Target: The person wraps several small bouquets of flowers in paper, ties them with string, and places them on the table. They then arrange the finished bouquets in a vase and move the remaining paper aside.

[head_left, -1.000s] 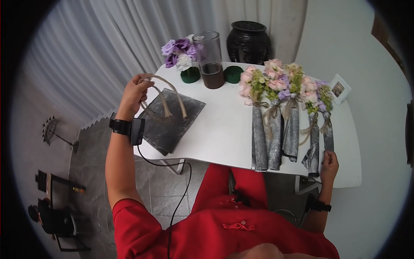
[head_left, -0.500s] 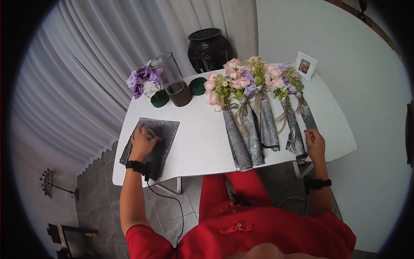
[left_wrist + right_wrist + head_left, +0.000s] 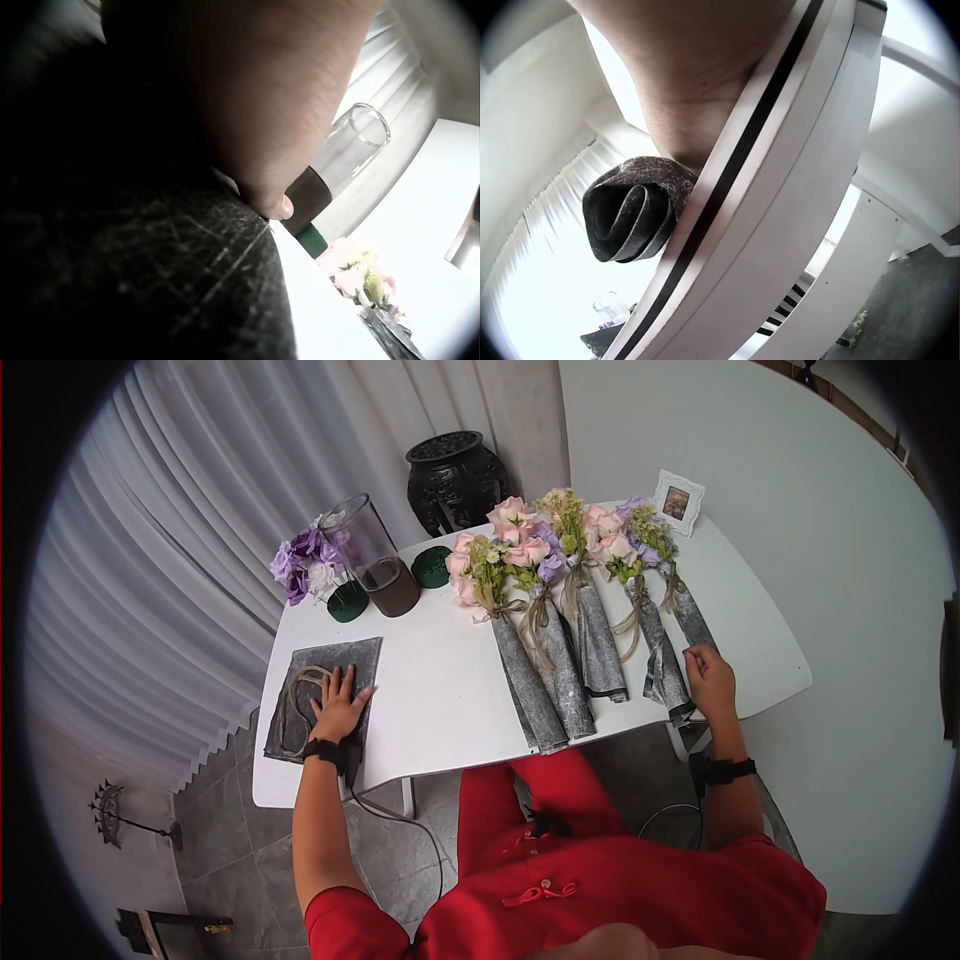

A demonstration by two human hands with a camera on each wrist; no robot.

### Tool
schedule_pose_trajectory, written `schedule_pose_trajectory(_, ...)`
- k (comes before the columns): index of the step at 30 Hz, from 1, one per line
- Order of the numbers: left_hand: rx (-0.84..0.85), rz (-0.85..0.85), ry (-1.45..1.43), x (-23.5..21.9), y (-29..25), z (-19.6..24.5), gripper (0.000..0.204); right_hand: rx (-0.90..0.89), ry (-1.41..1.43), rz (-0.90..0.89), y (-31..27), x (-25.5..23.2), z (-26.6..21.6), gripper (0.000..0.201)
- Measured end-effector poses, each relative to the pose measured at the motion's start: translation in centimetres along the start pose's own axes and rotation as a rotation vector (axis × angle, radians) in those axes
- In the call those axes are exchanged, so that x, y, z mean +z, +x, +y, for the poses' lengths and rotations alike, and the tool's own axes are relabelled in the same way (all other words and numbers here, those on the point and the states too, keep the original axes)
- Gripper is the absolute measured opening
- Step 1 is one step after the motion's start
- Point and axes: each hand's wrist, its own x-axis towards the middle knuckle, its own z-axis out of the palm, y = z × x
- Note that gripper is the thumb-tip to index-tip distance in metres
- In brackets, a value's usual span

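My left hand (image 3: 340,710) lies spread on the dark grey sheets (image 3: 350,652) at the table's left, its fingertips by the loop of beige cord (image 3: 290,705) resting there. Fingers of my right hand (image 3: 711,678) are curled at the lower end of the rightmost grey-wrapped bouquet (image 3: 692,618). Several wrapped bouquets with pink and lilac flowers (image 3: 515,520) lie side by side, tied with cord. The right wrist view shows a rolled grey wrap end (image 3: 634,210) near the table edge, the fingers hidden.
Behind the sheets stand a glass vase (image 3: 392,588) with dark contents, purple and white flowers (image 3: 300,565) in a green base (image 3: 347,603), and another green piece (image 3: 431,567). A white picture frame (image 3: 678,503) stands at the back right, and a black stool (image 3: 455,480) beyond the table.
My left hand has come down from holding the cord loop in the air and now lies flat, the cord on the sheets. The head view has shifted; my right hand remains at the rightmost bouquet.
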Motion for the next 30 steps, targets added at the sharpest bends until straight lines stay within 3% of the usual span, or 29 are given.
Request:
schedule_pose_trajectory(6,-0.091,-0.029,-0.007,-2.0,0.5,2.4,0.071,0.015,0.02,0.003,-0.1,-0.2,-0.2,0.012)
schedule_pose_trajectory(8,-0.154,0.215,0.129,-3.0,-0.3,4.7,0.07,0.022,0.025,0.009,0.0,-0.2,-0.2,0.012)
schedule_pose_trajectory(9,-0.154,0.216,0.131,-3.5,-0.5,6.0,0.07,0.024,0.032,0.001,0.0,-0.3,-0.2,0.012)
schedule_pose_trajectory(11,0.097,0.405,0.074,-4.0,-0.6,8.2,0.064,0.023,0.037,-0.017,0.0,-0.2,-0.3,0.012)
schedule_pose_trajectory(12,0.306,0.52,-0.032,-3.1,0.2,8.6,0.055,0.028,0.029,-0.019,0.0,-0.2,-0.2,0.012)
schedule_pose_trajectory(14,0.535,0.491,-0.38,-3.0,0.5,11.7,0.034,0.029,0.021,-0.021,0.1,-0.1,0.0,0.011)
schedule_pose_trajectory(17,0.427,0.176,-0.981,-1.5,1.1,16.8,0.025,0.035,0.04,-0.019,0.1,0.1,0.2,0.011)
schedule_pose_trajectory(19,0.28,0.185,-0.919,-1.4,1.2,19.9,0.023,0.027,0.036,-0.014,0.0,-0.1,0.0,0.011)
schedule_pose_trajectory(25,0.265,0.269,-1.038,2.9,3.9,22.6,0.028,-0.012,0.035,0.032,0.0,0.1,0.3,0.01)
schedule_pose_trajectory(27,0.282,0.197,-1.073,3.4,3.7,21.9,0.027,-0.031,0.04,0.042,0.1,0.1,0.5,0.009)
schedule_pose_trajectory(29,0.351,-0.013,-1.421,3.4,3.8,21.0,0.022,0.077,0.051,0.052,0.0,-0.4,-0.4,0.011)
schedule_pose_trajectory(30,0.357,-0.037,-1.473,3.3,4.0,20.7,0.018,0.075,0.049,0.049,0.1,-0.3,0.0,0.011)
